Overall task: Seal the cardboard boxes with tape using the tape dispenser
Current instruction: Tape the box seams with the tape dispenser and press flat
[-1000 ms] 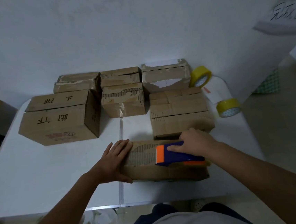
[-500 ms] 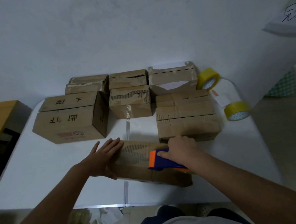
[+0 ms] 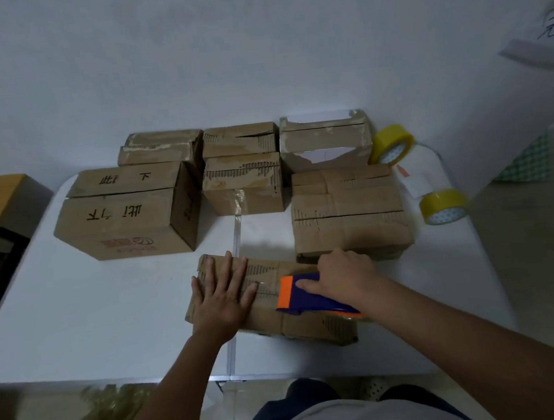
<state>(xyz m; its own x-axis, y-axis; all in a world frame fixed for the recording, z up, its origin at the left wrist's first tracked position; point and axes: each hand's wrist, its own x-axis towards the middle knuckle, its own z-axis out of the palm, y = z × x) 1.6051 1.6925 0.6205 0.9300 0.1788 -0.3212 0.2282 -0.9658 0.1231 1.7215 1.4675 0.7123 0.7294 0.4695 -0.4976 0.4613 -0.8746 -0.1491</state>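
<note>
The box [image 3: 270, 298] lies at the tabletop's [image 3: 77, 324] 6 o'clock edge. The left hand [image 3: 225, 299] presses flat, fingers spread, on its 9 o'clock end; the right hand [image 3: 343, 279] grips the dispenser [image 3: 306, 296] on top. Best keep the dispenser low and firm along the seam, with the box pinned against sliding.

Left hand [image 3: 225, 297] lay flat, fingers spread, on left end of low brown cardboard box [image 3: 317, 329] at near edge of white table [image 3: 86, 316]. Right hand [image 3: 344, 276] gripped blue-and-orange plastic tape dispenser [image 3: 306, 296] on box top. Six brown cardboard boxes stood behind; two yellow tape rolls [image 3: 391, 144] at far right.
</note>
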